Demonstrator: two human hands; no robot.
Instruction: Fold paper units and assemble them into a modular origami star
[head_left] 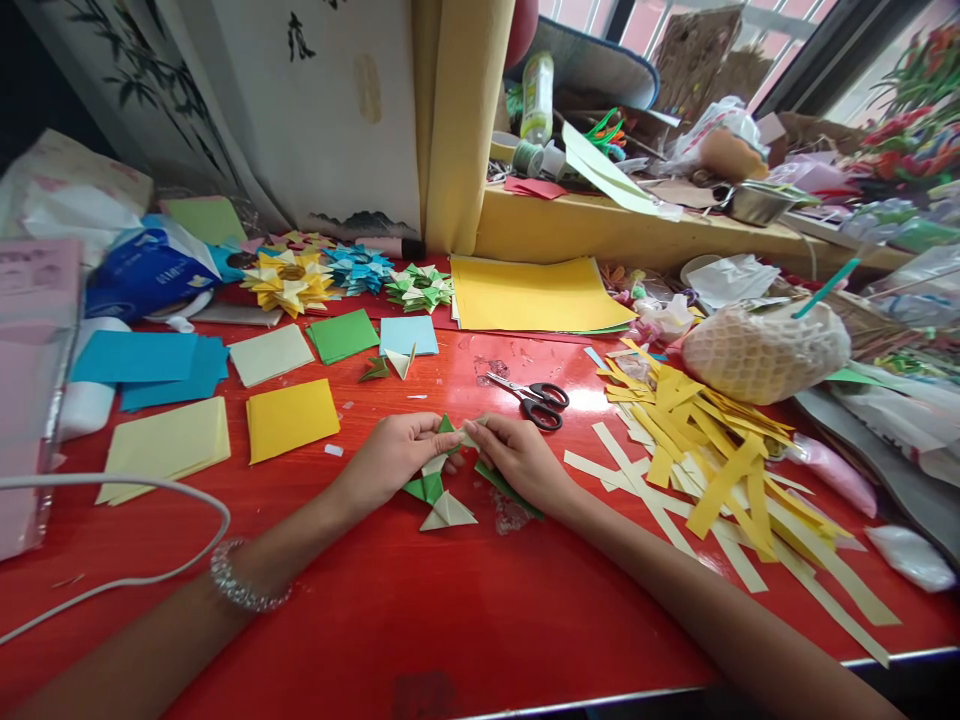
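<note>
Both hands meet over the middle of the red table around a green and cream folded-paper piece (448, 510). My left hand (401, 455) pinches its upper part between thumb and fingers. From the right, my right hand (517, 460) pinches a pale cream bit of the same folded paper, and a green strip-like part shows beneath that palm. The fingers hide where the parts join. Just beyond the hands lie a small green folded unit (375, 370) and a cream folded unit (401, 362). Black-handled scissors (536, 397) rest behind my right hand, blades pointing left.
Stacks of yellow paper (292, 420), green paper (343, 336) and blue paper (142, 357) lie at the left. Finished paper stars (289, 283) stand behind them. Yellow and cream paper strips (720, 470) are heaped at the right. A white cable (217, 510) loops beside my left forearm.
</note>
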